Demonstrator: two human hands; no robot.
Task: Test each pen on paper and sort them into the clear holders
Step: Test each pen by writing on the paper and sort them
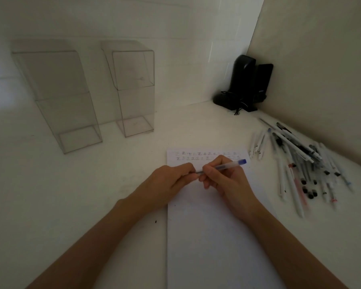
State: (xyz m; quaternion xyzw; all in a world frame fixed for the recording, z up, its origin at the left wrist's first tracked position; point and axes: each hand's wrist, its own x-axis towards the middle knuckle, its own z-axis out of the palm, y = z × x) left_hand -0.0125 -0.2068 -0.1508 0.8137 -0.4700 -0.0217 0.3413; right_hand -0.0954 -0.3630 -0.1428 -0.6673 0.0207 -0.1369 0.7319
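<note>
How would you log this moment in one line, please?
left hand, right hand grip blue-capped clear pen | over white paper | clear holders empty

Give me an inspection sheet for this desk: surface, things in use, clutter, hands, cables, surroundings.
Surface: white table, dimly lit.
Job's things: paper with two rows of test marks at its far edge; blue-ended pen held over it; pile of pens to the right; left holder and right holder, clear, upright at the back, no pens seen inside.
Clutter: black device in the far right corner.
Hands: left hand pinches the pen's left end; right hand grips its barrel.
Cables: thin black cable at the device's base.
Surroundings: white wall behind, beige wall at right.
</note>
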